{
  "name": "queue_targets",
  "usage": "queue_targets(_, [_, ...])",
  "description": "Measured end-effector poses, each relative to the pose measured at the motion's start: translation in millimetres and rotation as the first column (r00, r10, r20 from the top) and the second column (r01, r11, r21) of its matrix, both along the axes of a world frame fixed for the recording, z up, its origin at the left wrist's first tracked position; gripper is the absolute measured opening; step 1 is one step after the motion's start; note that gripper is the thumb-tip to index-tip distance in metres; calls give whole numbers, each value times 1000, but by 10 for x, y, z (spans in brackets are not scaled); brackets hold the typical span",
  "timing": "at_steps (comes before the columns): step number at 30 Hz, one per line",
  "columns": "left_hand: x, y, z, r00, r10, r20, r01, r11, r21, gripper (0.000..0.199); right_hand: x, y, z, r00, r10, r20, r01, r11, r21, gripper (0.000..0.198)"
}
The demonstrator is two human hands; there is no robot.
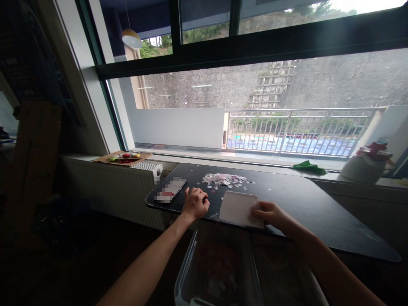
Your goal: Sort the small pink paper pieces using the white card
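My left hand point(195, 203) is at the near edge of the dark table point(296, 212), with its fingers curled in. Whatever they may hold is hidden. To its right, my right hand point(268, 212) grips a pale, flat, lid-like rectangle point(239, 207) by its right side, thumb on top. The rectangle lies low over the table's near edge. Just beyond both hands is a loose heap of small white and pinkish paper pieces point(225, 179), with a few scattered around it. Below the edge stands a clear plastic bin point(186, 267) with similar pieces dimly visible inside.
A phone point(175, 190), partly pixelated, lies left of my left hand. On the windowsill are brown paper point(105, 158) with colourful items, a green cloth point(309, 167) and a pale rounded pot point(363, 168). A white radiator point(117, 191) stands under the sill at left.
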State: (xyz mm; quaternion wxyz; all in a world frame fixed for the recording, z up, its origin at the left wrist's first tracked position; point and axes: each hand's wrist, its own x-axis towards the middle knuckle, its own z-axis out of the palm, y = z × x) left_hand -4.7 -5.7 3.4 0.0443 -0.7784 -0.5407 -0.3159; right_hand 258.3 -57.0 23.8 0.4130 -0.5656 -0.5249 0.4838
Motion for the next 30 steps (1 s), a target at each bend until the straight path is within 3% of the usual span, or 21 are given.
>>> queue_targets(7, [0,-6,-5,1000,0,11,0,1000,0,18,5,-24,-18,1000,17,-7,-17,999,41,27])
queue_targets(10, [3,-13,2,1000,-2,15,2,1000,4,18,106,-46,48,993,-118,21,114,985,129,29])
queue_targets(13, [7,-20,8,1000,-7,14,7,1000,5,18,166,-27,123,957,-283,66,253,923,288,26])
queue_targets(16, [8,-26,6,1000,-9,14,8,1000,13,17,117,6,142,938,-321,133,250,889,383,23])
queue_targets(22, [-14,-23,11,998,-33,58,32,999,20,17,63,-69,95,943,-281,177,203,909,363,21])
queue_targets(26, [-46,6,52,993,-14,121,21,998,-55,18,68,-98,128,939,-306,158,228,896,382,21])
queue_targets(30, [7,-6,112,997,-54,58,58,995,-77,20,-22,-9,131,957,-267,117,208,907,367,23])
